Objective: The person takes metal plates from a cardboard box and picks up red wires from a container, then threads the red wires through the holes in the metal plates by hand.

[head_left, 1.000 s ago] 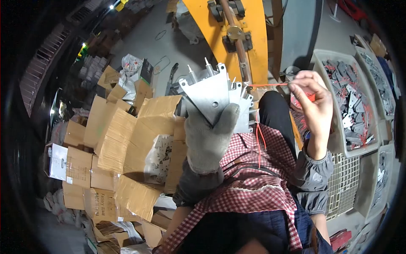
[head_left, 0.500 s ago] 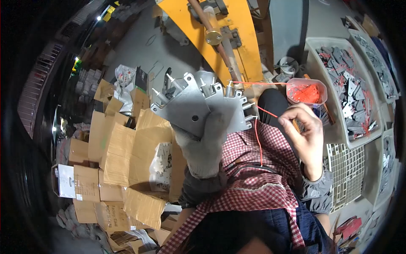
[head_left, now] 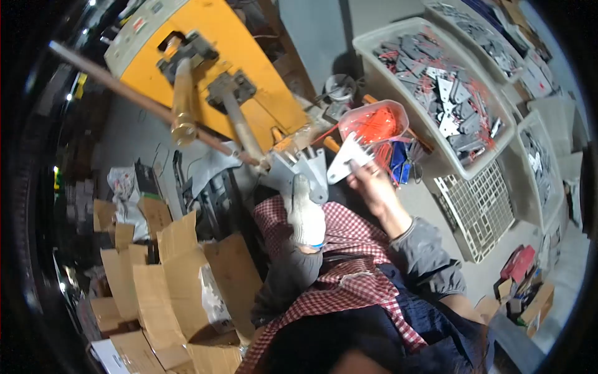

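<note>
My left hand [head_left: 305,215], in a pale work glove, is closed around grey metal bracket plates [head_left: 281,174] with short pins along their upper edge. My bare right hand [head_left: 379,192] pinches a single pale triangular bracket [head_left: 346,161] that has holes at its corners. This bracket is just right of the plates in the glove; whether they touch I cannot tell. Just above my right hand sits a clear plastic tub [head_left: 403,113] with a bundle of red cords [head_left: 375,122] in it. My right fingertips are partly hidden behind the bracket.
A large grey bin [head_left: 369,42] of brackets and red cords stands at upper right, above a white plastic crate [head_left: 464,215]. A yellow machine [head_left: 249,68] with a long metal bar [head_left: 118,87] rises ahead. Open cardboard boxes [head_left: 177,274] stand at left.
The view has swung right. My right hand, earlier pinching a red cord by the plates, now holds a triangular bracket near the tub. My left hand still grips plates, now lower and tilted.
</note>
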### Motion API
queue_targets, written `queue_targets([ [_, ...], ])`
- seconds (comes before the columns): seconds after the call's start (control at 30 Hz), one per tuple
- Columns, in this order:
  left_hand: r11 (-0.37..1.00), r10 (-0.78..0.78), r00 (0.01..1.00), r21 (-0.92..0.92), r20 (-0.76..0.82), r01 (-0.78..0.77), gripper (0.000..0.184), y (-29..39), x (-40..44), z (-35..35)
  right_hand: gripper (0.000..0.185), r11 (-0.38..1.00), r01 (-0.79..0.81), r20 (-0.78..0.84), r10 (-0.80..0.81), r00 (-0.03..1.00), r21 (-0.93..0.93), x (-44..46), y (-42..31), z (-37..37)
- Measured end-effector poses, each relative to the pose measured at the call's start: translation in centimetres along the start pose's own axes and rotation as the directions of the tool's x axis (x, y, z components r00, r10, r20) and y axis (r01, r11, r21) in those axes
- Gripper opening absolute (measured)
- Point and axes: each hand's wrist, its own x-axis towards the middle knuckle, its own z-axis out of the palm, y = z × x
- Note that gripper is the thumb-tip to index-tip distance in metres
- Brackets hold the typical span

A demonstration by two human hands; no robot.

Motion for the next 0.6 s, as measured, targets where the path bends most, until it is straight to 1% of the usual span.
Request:
queue_targets([
  [0.03,0.963,-0.059,0.994,-0.259,0.089,0.080,0.046,0.6,0.5,0.3,0.013,0.997,0.062,-0.030,-0.064,0.998,-0.049,1.3,-1.9,-1.8],
  [0.07,0.854,-0.100,0.978,-0.489,0.181,0.178,0.048,1.4,1.1,0.1,0.013,0.984,0.110,-0.116,-0.127,0.985,-0.138,2.9,-4.1,-3.9],
  [0.1,0.863,-0.134,0.965,-0.453,0.226,0.226,0.053,0.8,1.4,-1.1,0.011,0.925,0.241,-0.184,-0.302,0.935,-0.293,5.2,-6.0,-6.4],
  [0.13,0.888,-0.111,0.943,-0.396,0.313,0.236,0.053,1.0,1.4,-2.3,0.018,0.946,0.181,-0.244,-0.249,0.937,-0.269,8.8,-8.0,-10.7],
  [0.17,0.903,-0.161,0.932,-0.332,0.326,0.272,0.056,1.3,0.9,-3.0,0.023,0.913,0.351,-0.149,-0.384,0.911,-0.206,9.7,-10.8,-11.3],
  [0.2,0.914,-0.206,0.919,-0.270,0.335,0.303,0.060,1.6,0.5,-3.8,0.022,0.934,0.356,-0.279,-0.349,0.895,-0.025,12.8,-12.4,-14.2],
  [0.23,0.912,-0.215,0.919,-0.268,0.331,0.310,0.060,1.3,-0.1,-4.8,0.021,0.934,0.354,-0.221,-0.353,0.909,-0.034,12.2,-15.0,-13.4],
  [0.27,0.871,-0.271,0.880,-0.289,0.391,0.397,0.060,0.7,-0.8,-6.1,0.019,0.983,0.172,-0.304,-0.145,0.942,0.065,14.7,-15.3,-16.7],
  [0.3,0.823,-0.319,0.834,-0.304,0.451,0.480,0.060,0.0,-1.5,-7.5,0.017,0.975,0.131,-0.217,-0.168,0.962,-0.177,15.2,-14.3,-18.4],
  [0.33,0.821,-0.325,0.834,-0.305,0.446,0.482,0.060,-1.0,-2.3,-9.2,0.015,0.905,0.105,-0.122,-0.169,0.978,-0.413,16.0,-13.1,-19.9],
  [0.37,0.754,-0.397,0.757,-0.285,0.519,0.591,0.057,-2.4,-3.3,-10.9,0.011,0.940,0.069,0.016,-0.067,0.998,-0.335,17.7,-10.9,-21.5],
  [0.4,0.674,-0.461,0.666,-0.258,0.586,0.693,0.055,-3.4,-4.1,-12.1,0.015,0.844,0.070,-0.047,-0.112,0.993,-0.532,17.1,-9.8,-19.8],
  [0.43,0.665,-0.471,0.667,-0.264,0.577,0.698,0.055,-4.1,-4.5,-12.3,0.017,0.654,0.096,-0.006,-0.152,0.988,-0.750,16.6,-9.5,-18.4],
  [0.47,0.763,-0.478,0.683,-0.124,0.552,0.634,0.052,-4.7,-5.0,-12.5,0.019,0.410,0.119,0.050,-0.175,0.983,-0.904,16.6,-9.0,-17.6],
  [0.5,0.832,-0.481,0.700,0.025,0.527,0.554,0.049,-5.2,-5.6,-12.7,0.015,0.046,0.188,0.172,-0.239,0.956,-0.981,17.2,-8.4,-17.2],
  [0.53,0.825,-0.494,0.702,0.020,0.514,0.565,0.049,-4.4,-5.4,-11.9,0.011,-0.160,0.309,0.343,-0.283,0.896,-0.938,17.3,-8.0,-16.9],
  [0.6,0.801,-0.597,0.605,0.357,0.527,0.480,0.046,-2.7,-4.1,-9.8,0.014,-0.234,0.470,0.490,-0.033,0.871,-0.851,20.0,-7.7,-18.3],
])
